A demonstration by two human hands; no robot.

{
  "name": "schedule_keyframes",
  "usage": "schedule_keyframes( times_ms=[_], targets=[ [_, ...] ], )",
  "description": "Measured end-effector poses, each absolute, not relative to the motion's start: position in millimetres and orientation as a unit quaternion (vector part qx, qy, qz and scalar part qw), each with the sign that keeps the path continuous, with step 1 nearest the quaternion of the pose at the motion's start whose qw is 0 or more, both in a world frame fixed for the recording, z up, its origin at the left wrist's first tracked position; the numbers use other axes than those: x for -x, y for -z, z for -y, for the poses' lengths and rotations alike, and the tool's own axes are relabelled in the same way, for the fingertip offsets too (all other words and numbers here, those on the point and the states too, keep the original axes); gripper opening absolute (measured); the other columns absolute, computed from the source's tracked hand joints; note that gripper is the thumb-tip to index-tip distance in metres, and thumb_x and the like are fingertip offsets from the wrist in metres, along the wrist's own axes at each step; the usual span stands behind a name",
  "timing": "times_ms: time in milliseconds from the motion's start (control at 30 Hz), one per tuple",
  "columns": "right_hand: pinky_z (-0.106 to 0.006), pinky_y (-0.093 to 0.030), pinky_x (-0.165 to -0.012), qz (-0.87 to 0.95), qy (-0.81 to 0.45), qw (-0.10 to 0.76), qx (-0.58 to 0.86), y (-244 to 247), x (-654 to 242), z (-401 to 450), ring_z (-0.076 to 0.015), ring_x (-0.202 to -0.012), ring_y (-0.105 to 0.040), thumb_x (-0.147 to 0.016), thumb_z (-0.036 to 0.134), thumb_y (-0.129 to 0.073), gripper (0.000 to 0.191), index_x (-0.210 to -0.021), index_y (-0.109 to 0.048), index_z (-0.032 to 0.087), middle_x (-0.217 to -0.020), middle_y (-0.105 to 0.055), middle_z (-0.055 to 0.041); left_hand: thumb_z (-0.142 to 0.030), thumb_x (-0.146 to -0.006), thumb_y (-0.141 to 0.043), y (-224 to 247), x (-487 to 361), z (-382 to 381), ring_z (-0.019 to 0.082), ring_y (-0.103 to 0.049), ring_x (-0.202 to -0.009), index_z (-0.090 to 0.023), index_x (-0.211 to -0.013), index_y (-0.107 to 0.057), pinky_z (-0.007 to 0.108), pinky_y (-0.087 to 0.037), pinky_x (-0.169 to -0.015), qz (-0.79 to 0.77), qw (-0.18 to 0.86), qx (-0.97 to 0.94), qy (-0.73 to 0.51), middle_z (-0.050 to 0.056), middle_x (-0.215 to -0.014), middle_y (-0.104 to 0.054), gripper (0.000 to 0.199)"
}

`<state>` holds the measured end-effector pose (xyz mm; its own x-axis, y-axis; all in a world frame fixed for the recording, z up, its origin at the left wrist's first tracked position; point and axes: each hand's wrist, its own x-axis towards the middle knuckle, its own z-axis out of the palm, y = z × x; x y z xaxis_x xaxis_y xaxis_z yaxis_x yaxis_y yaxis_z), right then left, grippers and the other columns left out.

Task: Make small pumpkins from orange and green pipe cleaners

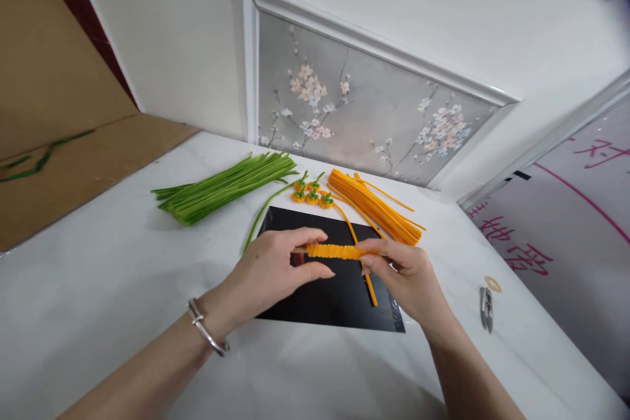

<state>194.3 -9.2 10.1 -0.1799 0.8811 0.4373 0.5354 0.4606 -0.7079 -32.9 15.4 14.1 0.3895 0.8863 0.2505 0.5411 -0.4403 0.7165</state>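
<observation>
Orange, fuzzy-surfaced strand is wound into a tight coil (332,251), held level above the near-black mat (325,302), roughly at the middle of the person's reach. Taking the coil as the centre of a clock, the left hand (275,269) comes in from nine, its thumb and forefinger spread well apart around that end; whether its hidden fingers grip the short pale rod (298,251) showing there cannot be told. From three o'clock the right hand (406,275) pinches the other end, thumb and fingertips closed together on it.

The coil looks very light and soft on the outside, probably with a bendable wire inside, so its turns should keep their shape yet flatten or slip apart if squeezed. Its nap should offer decent friction rather than slide. The best hold would be a light pinch at either end, where the last turn could loosen, or on the rod if it runs through, leaving the middle ridges unpressed.

A loose orange strand (371,289) ends between four and five o'clock; whether it joins the coil is hidden by the fingers. The orange bundle (377,207) lies between one and two, its strands straight and apparently limp enough to bend easily. Small pumpkin-like pieces (312,199) sit together at eleven, the green bundle (221,190) at ten, and metal snips (487,310) between three and four.
</observation>
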Motion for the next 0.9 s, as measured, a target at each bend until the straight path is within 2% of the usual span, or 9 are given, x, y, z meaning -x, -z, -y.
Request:
schedule_keyframes(
  times_ms=[67,100,233,400,500,633,700,800,900],
  targets=[
    [-0.026,-0.055,-0.060,0.740,-0.200,0.427,0.480,-10,-198,7,-0.0157,-0.064,-0.067,-0.086,0.026,-0.062,0.013,-0.094,-0.072,0.022,-0.075,-0.073,-0.0012,-0.037,-0.084,-0.061,-17,36,-18,0.015,-0.064,-0.073,-0.024,-0.101,-0.069,0.025,-0.047,-0.064,-0.434,0.298,-0.788,-0.320,-0.002,-0.090,-0.072,0.023],
    [-0.027,-0.056,-0.061,0.744,-0.195,0.422,0.480,-10,-199,6,-0.0164,-0.066,-0.068,-0.085,0.026,-0.063,0.013,-0.094,-0.072,0.022,-0.079,-0.074,-0.0016,-0.033,-0.087,-0.057,-17,36,-18,0.015,-0.064,-0.073,-0.023,-0.098,-0.070,0.024,-0.046,-0.064,-0.425,0.302,-0.789,-0.325,-0.002,-0.087,-0.072,0.020],
    [-0.029,-0.056,-0.066,0.770,-0.179,0.389,0.474,-12,-200,7,-0.0178,-0.073,-0.069,-0.084,0.024,-0.065,0.016,-0.098,-0.073,0.024,-0.088,-0.075,-0.0024,-0.024,-0.088,-0.054,-16,31,-17,0.012,-0.060,-0.071,-0.021,-0.093,-0.067,0.023,-0.044,-0.064,-0.399,0.287,-0.803,-0.337,-0.003,-0.083,-0.069,0.014],
    [-0.029,-0.055,-0.067,0.789,-0.170,0.370,0.459,-10,-194,9,-0.0169,-0.069,-0.067,-0.086,0.024,-0.064,0.019,-0.103,-0.072,0.024,-0.085,-0.074,-0.0027,-0.018,-0.089,-0.052,-10,25,-16,0.012,-0.059,-0.071,-0.020,-0.095,-0.064,0.023,-0.042,-0.065,-0.368,0.268,-0.829,-0.325,-0.002,-0.084,-0.067,0.014],
    [-0.031,-0.056,-0.069,0.801,-0.155,0.359,0.453,-8,-194,8,-0.0174,-0.069,-0.067,-0.087,0.027,-0.064,0.021,-0.106,-0.071,0.025,-0.086,-0.074,-0.0034,-0.020,-0.091,-0.050,-7,24,-17,0.012,-0.059,-0.068,-0.021,-0.094,-0.062,0.023,-0.042,-0.064,-0.362,0.273,-0.834,-0.313,-0.003,-0.081,-0.067,0.013],
    [-0.032,-0.056,-0.074,0.796,-0.162,0.344,0.472,-14,-204,7,-0.0197,-0.082,-0.068,-0.084,0.033,-0.067,0.036,-0.119,-0.063,0.026,-0.104,-0.072,-0.0049,-0.023,-0.092,-0.049,-3,26,-19,0.012,-0.059,-0.065,-0.021,-0.091,-0.061,0.024,-0.041,-0.061,-0.379,0.261,-0.831,-0.312,-0.003,-0.075,-0.065,0.013],
    [-0.029,-0.055,-0.069,0.788,-0.170,0.326,0.493,-18,-212,6,-0.0182,-0.078,-0.068,-0.087,0.032,-0.062,0.028,-0.113,-0.066,0.024,-0.097,-0.073,-0.0040,-0.022,-0.093,-0.048,-3,27,-20,0.013,-0.060,-0.065,-0.021,-0.092,-0.061,0.024,-0.042,-0.060,-0.395,0.246,-0.831,-0.305,-0.003,-0.075,-0.066,0.013],
    [-0.025,-0.049,-0.059,0.793,-0.161,0.296,0.508,-20,-217,5,-0.0145,-0.062,-0.063,-0.092,0.026,-0.054,0.016,-0.094,-0.069,0.022,-0.073,-0.070,-0.0005,-0.025,-0.091,-0.054,-2,28,-22,0.018,-0.064,-0.076,-0.021,-0.098,-0.061,0.030,-0.045,-0.071,-0.394,0.165,-0.859,-0.283,0.000,-0.087,-0.070,0.011],
    [-0.024,-0.048,-0.060,0.803,-0.162,0.290,0.495,-13,-209,5,-0.0137,-0.062,-0.063,-0.093,0.026,-0.053,0.015,-0.092,-0.067,0.022,-0.071,-0.068,0.0002,-0.033,-0.084,-0.066,0,26,-19,0.026,-0.063,-0.098,-0.022,-0.111,-0.058,0.044,-0.040,-0.092,-0.370,0.051,-0.884,-0.282,0.006,-0.106,-0.070,0.030]
  ],
)
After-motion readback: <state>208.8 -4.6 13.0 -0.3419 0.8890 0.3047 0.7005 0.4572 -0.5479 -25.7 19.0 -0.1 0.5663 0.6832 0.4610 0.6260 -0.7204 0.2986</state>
